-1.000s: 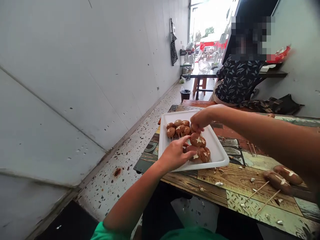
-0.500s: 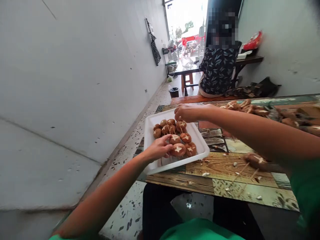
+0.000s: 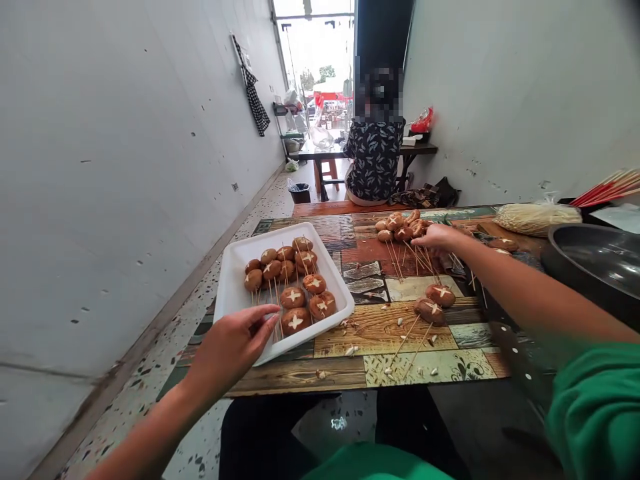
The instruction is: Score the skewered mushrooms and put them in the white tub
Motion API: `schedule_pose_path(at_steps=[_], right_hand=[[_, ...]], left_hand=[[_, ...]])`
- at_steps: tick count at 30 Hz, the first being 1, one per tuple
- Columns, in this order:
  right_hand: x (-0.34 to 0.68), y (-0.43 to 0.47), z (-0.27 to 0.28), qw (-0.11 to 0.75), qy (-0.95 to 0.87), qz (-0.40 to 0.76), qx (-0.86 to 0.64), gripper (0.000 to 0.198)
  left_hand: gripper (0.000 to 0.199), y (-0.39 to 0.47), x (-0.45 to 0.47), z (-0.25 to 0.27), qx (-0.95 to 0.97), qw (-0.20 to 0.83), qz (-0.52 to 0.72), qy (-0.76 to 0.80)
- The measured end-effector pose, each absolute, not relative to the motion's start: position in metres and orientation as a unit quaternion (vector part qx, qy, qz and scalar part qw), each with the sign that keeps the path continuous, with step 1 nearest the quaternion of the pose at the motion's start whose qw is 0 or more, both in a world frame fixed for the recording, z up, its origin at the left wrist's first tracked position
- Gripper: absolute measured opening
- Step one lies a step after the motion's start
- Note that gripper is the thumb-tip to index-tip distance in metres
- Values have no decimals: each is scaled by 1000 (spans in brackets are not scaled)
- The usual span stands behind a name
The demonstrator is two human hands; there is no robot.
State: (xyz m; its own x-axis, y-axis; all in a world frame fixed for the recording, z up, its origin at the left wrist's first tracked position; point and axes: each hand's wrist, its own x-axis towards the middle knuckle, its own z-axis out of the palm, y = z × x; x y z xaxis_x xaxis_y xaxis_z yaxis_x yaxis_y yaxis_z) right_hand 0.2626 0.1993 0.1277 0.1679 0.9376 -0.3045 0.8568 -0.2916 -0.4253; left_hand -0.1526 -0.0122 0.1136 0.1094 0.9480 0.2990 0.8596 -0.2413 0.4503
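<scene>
Over the near-left corner of a white plastic tray [image 3: 320, 327] is my left hand [image 3: 235, 343], thumb and fingers apart with nothing between them. Inside the tray lie several skewered shiitake mushrooms [image 3: 295, 320], brown caps with pale crosses cut into them, on thin wooden sticks. My right hand [image 3: 440, 239] reaches across the table to a pile of skewered shiitake mushrooms [image 3: 395, 221]. Its fingers stretch out at the pile's right side, over the sticks; their undersides are hidden. Nearer to me, two more mushrooms [image 3: 430, 310] on sticks lie on the table.
White stem scraps [image 3: 351, 351] dot the patterned table [image 3: 280, 383]. At the right are a large dark pan [image 3: 595, 260], a bag of enoki-like strands [image 3: 537, 217] and red-ended sticks [image 3: 607, 189]. A person [image 3: 375, 160] sits ahead, back turned. A wall stands at the left.
My right hand has left the tray's far edge and moved right to the mushroom pile. My left hand has drawn back from the mushrooms in the tray. The view has swung right.
</scene>
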Motion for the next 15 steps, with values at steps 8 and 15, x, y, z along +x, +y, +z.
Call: schedule_pose_path(at_steps=[8,15], right_hand=[[260,205,93,111,-531,294,-787,30],[276,218,108,192,-478,422,-746,25]], left_hand=[[36,-36,-166,99,735,42,320,596],[38,-37,-164,97,730,80,315,601]])
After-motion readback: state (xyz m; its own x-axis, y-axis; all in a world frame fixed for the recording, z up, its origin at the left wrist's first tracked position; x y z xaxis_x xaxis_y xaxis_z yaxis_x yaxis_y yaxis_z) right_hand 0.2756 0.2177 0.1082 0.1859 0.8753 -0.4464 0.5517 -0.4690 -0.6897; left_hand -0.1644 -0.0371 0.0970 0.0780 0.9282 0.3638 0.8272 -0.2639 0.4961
